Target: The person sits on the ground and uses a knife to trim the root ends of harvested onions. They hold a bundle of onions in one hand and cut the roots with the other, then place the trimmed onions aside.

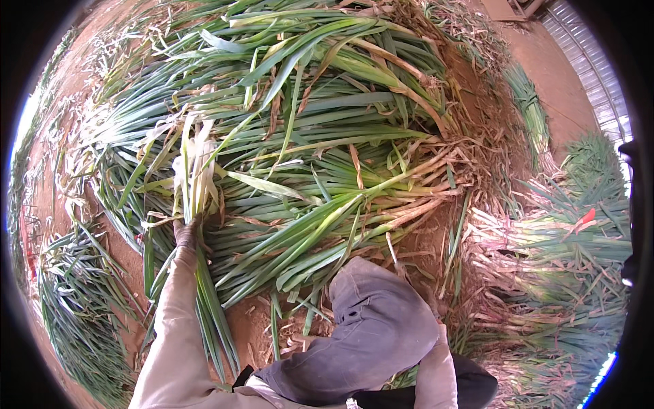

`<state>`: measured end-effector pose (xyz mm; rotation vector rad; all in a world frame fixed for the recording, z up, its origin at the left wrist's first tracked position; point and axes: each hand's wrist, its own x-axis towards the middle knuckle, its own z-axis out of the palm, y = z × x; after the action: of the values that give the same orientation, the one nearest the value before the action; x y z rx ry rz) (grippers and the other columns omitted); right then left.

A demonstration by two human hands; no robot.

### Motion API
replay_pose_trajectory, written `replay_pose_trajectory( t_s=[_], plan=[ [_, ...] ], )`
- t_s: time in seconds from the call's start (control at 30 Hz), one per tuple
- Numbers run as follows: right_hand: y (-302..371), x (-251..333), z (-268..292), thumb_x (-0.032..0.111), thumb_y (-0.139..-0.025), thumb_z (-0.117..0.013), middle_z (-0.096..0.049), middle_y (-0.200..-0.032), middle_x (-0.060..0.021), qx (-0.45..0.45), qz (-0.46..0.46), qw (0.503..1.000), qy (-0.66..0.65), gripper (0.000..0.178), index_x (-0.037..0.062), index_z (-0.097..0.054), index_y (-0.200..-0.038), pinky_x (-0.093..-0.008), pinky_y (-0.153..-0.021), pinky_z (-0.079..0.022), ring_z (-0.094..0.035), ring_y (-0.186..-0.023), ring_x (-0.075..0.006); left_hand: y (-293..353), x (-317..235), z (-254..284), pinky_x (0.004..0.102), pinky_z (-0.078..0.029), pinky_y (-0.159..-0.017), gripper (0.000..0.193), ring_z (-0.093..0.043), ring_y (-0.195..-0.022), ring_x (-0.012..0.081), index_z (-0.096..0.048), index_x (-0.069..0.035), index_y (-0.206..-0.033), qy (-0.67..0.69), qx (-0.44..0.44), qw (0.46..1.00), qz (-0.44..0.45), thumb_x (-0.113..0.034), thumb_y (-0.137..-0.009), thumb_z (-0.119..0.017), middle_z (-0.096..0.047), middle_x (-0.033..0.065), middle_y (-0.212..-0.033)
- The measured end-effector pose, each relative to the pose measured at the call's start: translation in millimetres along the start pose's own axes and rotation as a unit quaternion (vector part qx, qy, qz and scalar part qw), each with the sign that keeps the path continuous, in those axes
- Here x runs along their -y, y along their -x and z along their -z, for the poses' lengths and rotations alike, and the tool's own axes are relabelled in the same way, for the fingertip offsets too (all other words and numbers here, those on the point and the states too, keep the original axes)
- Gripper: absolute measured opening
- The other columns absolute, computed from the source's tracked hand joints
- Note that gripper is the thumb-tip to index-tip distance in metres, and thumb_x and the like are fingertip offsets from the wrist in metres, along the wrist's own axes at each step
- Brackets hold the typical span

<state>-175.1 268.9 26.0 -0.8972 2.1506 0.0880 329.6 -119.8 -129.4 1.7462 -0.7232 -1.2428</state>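
Observation:
My left hand (186, 233), in a dark covering, is closed around a bunch of green onions (197, 170). The bunch's pale ends point away from me, and its green leaves hang back beside my left forearm. Under and beyond it spreads a large heap of green onions (320, 150), leaves to the left and brownish root ends to the right. My right sleeve (436, 371) runs up along my bent knee (385, 320). The right hand is mostly hidden past the knee, so its fingers do not show. A pale stalk (392, 249) stands out just beyond the knee.
Bundled green onions (518, 273) lie in a row along the right side. Another pile of green leaves (78, 313) is at the left. Dry peelings litter the brown ground (252, 327). A corrugated metal sheet (586, 61) rises at the far right.

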Motion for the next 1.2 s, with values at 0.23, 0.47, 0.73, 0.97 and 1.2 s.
replay_pose_trajectory(
  t_s=[0.23,0.47,0.73,0.97,1.2],
  plan=[
    [12.1,-18.2,10.1,0.054,-0.094,-0.049,-0.069,-0.108,-0.0244,-0.021,-0.041,0.999,0.013,0.053,0.0123,-0.068,-0.12,-0.0516,-0.09,-0.051,-0.064,-0.105,-0.0458,-21.3,5.3,-62.7,0.0384,-0.052,-0.084,0.068,-0.069,-0.1,0.0247,-0.061,-0.002,-0.127,-0.563,0.159,0.807,0.075,-0.032,-0.072,-0.087,-0.073,0.012,-0.106],
    [-15.1,16.1,5.4,0.053,-0.094,-0.048,-0.069,-0.108,-0.024,0.008,0.024,1.0,-0.005,0.053,0.0126,-0.068,-0.122,-0.0515,-0.091,-0.051,-0.064,-0.106,-0.0457,-52.7,51.4,50.5,0.0299,-0.051,-0.064,0.034,-0.062,-0.072,0.0112,-0.073,-0.005,-0.105,-0.367,0.258,0.894,-0.007,-0.017,-0.075,-0.084,-0.07,0.0006,-0.086],
    [-54.6,41.1,22.9,0.061,-0.091,-0.048,-0.068,-0.111,-0.0263,0.024,0.037,0.999,-0.016,0.061,0.015,-0.066,-0.125,-0.0499,-0.094,-0.051,-0.064,-0.108,-0.044,124.2,-71.1,156.8,0.0285,-0.052,-0.065,0.038,-0.064,-0.074,0.0146,-0.07,0.001,-0.111,-0.194,0.187,0.963,0.024,-0.002,-0.075,-0.082,-0.07,0.0046,-0.093],
    [-61.3,76.5,23.1,0.059,-0.089,-0.054,-0.068,-0.113,-0.0249,-0.032,0.094,0.993,-0.057,0.057,0.0127,-0.069,-0.118,-0.0488,-0.093,-0.051,-0.065,-0.109,-0.0415,230.1,-65.5,403.0,0.031,-0.054,-0.077,0.026,-0.069,-0.096,0.0182,-0.072,-0.002,-0.104,-0.316,-0.037,0.948,0.002,-0.01,-0.08,-0.076,-0.072,0.0092,-0.1],
    [-68.5,69.5,5.6,0.052,-0.087,-0.06,-0.068,-0.115,-0.0235,0.038,0.091,0.995,-0.029,0.051,0.0101,-0.071,-0.114,-0.0481,-0.091,-0.052,-0.066,-0.108,-0.0392,348.6,-20.1,521.7,0.0337,-0.055,-0.077,0.031,-0.067,-0.095,0.0225,-0.065,0.001,-0.113,-0.083,-0.254,0.947,0.179,-0.011,-0.084,-0.071,-0.07,0.0124,-0.102]
  ],
)
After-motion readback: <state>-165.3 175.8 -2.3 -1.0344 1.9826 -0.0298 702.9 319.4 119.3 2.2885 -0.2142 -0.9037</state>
